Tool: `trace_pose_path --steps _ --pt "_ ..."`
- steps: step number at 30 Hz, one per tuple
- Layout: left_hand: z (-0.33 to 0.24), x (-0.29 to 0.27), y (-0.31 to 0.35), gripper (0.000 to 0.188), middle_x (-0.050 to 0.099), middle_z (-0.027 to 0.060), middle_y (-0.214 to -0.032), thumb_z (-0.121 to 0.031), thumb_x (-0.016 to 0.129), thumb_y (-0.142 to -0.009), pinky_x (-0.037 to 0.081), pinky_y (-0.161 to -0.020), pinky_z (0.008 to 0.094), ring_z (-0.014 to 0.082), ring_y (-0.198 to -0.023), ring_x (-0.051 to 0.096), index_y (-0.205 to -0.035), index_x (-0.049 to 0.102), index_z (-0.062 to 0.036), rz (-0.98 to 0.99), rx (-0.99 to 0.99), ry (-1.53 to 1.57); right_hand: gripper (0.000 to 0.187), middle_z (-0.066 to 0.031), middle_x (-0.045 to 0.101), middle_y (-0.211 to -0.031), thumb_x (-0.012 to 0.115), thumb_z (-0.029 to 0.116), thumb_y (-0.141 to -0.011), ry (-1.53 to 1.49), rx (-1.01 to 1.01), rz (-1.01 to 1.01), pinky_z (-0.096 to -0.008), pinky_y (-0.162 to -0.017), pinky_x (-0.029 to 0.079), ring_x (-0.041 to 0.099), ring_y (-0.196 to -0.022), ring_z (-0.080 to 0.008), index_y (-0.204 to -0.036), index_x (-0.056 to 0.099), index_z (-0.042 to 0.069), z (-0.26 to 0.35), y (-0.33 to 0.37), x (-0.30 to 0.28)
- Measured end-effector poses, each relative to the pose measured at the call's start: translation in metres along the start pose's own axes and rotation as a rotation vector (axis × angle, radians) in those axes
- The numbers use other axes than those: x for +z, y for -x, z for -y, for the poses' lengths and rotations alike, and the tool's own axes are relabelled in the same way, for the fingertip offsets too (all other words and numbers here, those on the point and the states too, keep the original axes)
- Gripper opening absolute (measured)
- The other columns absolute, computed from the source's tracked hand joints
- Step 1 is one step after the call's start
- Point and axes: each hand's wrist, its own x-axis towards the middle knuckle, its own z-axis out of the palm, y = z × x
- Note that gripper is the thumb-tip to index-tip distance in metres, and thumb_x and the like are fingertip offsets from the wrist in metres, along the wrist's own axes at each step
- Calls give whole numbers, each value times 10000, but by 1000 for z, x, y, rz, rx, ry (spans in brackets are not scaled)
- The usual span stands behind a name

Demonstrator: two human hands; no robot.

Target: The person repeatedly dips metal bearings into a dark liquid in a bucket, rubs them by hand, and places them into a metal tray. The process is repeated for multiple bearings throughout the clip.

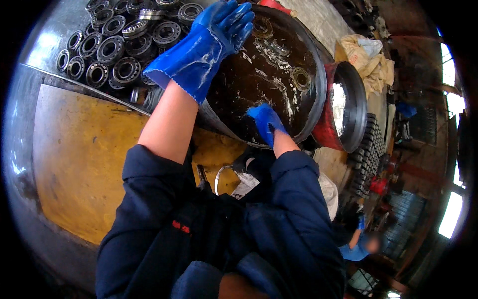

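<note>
A wide round drum (pixel 318 94) of dark, shiny liquid (pixel 249 74) stands before me. My left hand (pixel 216 30), in a wet blue rubber glove, is raised over the drum's far left side. Its fingers are stretched out and I see nothing in them. My right hand (pixel 269 124), gloved in the same blue, dips into the liquid by the near rim. The liquid hides its fingers and anything they touch. Two ring-shaped bearing parts show in the drum: one ring (pixel 300 78) at the right, another ring (pixel 263 28) near the far edge.
Several roller bearings (pixel 110 49) are piled on a metal table at the far left. A yellowish sheet (pixel 74 149) lies nearer. A red drum (pixel 343 107) stands to the right, with cloths (pixel 371 65) behind it. Farther right, stacked metal parts (pixel 368 149) and another person (pixel 356 249) are visible.
</note>
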Motion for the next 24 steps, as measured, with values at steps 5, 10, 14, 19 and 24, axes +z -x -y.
trace_pose_path --steps 5,10,14,19,24 --pt "-11 -19 -1 400 628 140 -1410 -323 436 -1089 584 -968 438 320 -1270 625 -1377 584 -88 -19 45 -26 302 -134 751 -1130 714 197 -851 1069 -222 106 -516 -910 572 714 -1060 -380 -1138 727 102 73 17 18" --pt "-4 -14 14 399 625 146 -1412 -330 446 -1085 584 -972 437 332 -1268 626 -1366 595 -88 271 -35 186 446 -171 733 -1191 769 299 -791 1321 -245 259 -499 -942 561 703 -1109 -362 -1196 736 114 56 -8 16" --pt "-3 -5 3 392 644 157 -1382 -329 446 -1084 587 -965 443 342 -1245 640 -1350 602 -86 -33 47 25 480 -253 699 -1212 725 310 -796 368 -57 -16 -485 -939 526 672 -1126 -421 -1194 718 42 5 -11 4" --pt "-6 -12 10 388 658 159 -1363 -335 452 -1082 585 -964 458 342 -1241 644 -1329 616 -85 -27 66 15 406 -186 724 -1208 738 306 -815 793 -183 103 -513 -918 549 694 -1104 -396 -1167 756 104 50 0 14" --pt "-8 -21 18 392 648 150 -1381 -340 455 -1081 590 -949 450 332 -1244 642 -1347 604 -92 313 -10 181 322 -127 748 -1181 720 225 -836 1303 -253 247 -522 -906 575 711 -1115 -333 -1146 779 160 74 -7 19"
